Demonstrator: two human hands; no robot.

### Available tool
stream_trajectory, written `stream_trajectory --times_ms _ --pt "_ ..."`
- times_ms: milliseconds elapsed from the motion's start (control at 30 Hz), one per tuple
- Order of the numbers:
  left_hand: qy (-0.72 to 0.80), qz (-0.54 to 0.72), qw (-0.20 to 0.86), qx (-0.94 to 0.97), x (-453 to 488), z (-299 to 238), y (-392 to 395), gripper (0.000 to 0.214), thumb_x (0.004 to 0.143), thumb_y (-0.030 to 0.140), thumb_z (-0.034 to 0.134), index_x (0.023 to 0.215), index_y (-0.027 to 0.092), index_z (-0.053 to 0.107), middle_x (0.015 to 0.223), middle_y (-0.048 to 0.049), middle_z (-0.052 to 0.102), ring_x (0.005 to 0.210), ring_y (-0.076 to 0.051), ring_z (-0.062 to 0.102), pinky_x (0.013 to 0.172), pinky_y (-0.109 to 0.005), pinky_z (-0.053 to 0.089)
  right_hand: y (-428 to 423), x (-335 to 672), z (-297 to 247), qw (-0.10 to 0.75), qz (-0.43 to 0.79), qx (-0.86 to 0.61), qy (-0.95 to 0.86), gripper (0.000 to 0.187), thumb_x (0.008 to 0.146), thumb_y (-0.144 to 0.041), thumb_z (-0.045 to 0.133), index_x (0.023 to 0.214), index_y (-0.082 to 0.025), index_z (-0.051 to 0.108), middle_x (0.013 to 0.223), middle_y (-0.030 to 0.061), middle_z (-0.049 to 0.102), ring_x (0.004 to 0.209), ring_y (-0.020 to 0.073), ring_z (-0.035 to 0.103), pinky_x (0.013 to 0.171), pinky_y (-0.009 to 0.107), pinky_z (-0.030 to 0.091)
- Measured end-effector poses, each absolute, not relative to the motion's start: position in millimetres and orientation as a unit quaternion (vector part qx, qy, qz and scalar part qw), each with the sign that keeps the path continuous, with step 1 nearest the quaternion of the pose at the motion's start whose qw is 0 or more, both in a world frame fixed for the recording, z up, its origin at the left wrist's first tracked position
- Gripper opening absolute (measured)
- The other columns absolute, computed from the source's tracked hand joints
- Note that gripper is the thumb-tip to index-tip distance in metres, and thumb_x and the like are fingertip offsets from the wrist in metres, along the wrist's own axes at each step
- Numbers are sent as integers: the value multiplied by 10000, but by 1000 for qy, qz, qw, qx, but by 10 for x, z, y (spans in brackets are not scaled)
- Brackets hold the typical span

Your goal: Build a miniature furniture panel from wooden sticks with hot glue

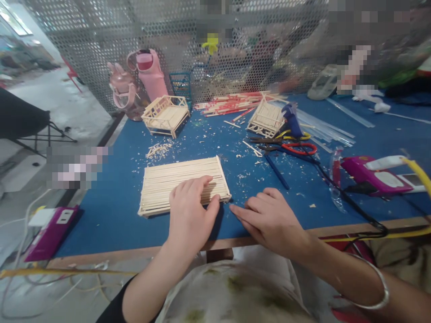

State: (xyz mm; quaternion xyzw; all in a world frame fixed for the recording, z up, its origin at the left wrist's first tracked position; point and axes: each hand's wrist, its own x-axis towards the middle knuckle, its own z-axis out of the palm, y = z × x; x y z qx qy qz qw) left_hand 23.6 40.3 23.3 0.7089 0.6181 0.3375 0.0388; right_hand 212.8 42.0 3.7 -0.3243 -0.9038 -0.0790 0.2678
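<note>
A flat, rectangular panel of pale thin wooden sticks (158, 186) lies on the blue tabletop, with raised bits at its corners. My left hand (191, 204) rests on its right half, thumb and forefinger apart, the thumb by the near edge. Just off the panel's near right corner is my right hand (266, 215). Its forefinger points at that corner while the other fingers are curled in; anything pinched there is hidden. Behind the panel stand a small stick-built bench (168, 114) and another stick model (266, 116).
Pliers with red handles (299, 148), a blue pen-like stick (276, 171) and a purple glue gun (373, 177) lie to the right. Red and white sticks (232, 104) are heaped behind. Pink bottles (150, 74) stand at the back left. Shavings litter the table (111, 215).
</note>
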Motion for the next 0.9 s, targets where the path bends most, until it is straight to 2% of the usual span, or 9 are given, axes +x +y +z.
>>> stream_trajectory --times_ms 167,333,433,500,600,667,800,867,900 --pt "612 347 38 710 229 226 403 288 775 169 645 1058 216 616 971 -48 710 946 -241 626 867 -426 447 266 2142 35 329 4 -327 -886 235 909 -206 492 728 -189 641 681 26 620 638 159 484 661 315 349" --pt "598 368 43 710 216 226 409 261 792 192 603 1053 204 610 944 -52 705 931 -233 638 877 -437 461 163 2041 5 390 45 -290 -873 149 862 -126 508 751 -193 581 1031 111 696 812 184 599 719 322 449" --pt "576 438 40 689 165 248 357 227 831 187 557 1054 194 600 988 -66 694 969 -213 643 884 -406 488 100 2014 52 427 162 -297 -839 121 855 -125 517 798 -202 591 873 71 688 763 174 608 671 305 465" --pt "522 523 30 673 118 264 273 222 866 200 544 1082 199 593 1019 -76 681 1000 -205 636 904 -400 497 45 2007 102 452 367 -283 -762 134 899 -190 517 966 -219 630 715 7 622 629 131 570 571 249 446" --pt "400 559 88 721 66 267 101 233 887 314 581 1103 231 613 944 -70 697 928 -211 665 809 -372 553 -21 1952 139 407 700 -182 -558 310 916 -386 559 1204 -281 603 589 -59 514 452 71 463 433 174 359" --pt "376 546 125 738 58 250 -5 184 882 343 603 1032 251 656 813 -36 713 768 -181 687 655 -299 568 -34 1868 109 344 819 -114 -444 418 856 -468 631 1236 -298 601 544 -73 503 402 51 443 394 146 324" --pt "429 572 90 693 84 196 -132 146 905 314 576 922 248 706 728 -6 724 626 -134 670 569 -240 545 -34 1647 -44 220 921 -3 -320 831 739 -494 738 1456 -301 364 554 -76 589 361 68 479 350 141 348" --pt "440 590 118 666 86 190 -149 198 916 345 551 881 236 713 720 -14 716 612 -135 663 554 -243 542 -59 1558 -100 201 927 39 -315 1008 696 -529 753 1513 -301 209 576 -85 593 366 74 482 336 144 342" --pt "448 604 149 642 74 198 -144 235 920 365 538 835 228 709 692 -13 700 586 -133 651 527 -243 536 -79 1529 -107 213 915 41 -341 1012 704 -545 737 1518 -302 188 582 -88 583 379 73 484 341 144 340"
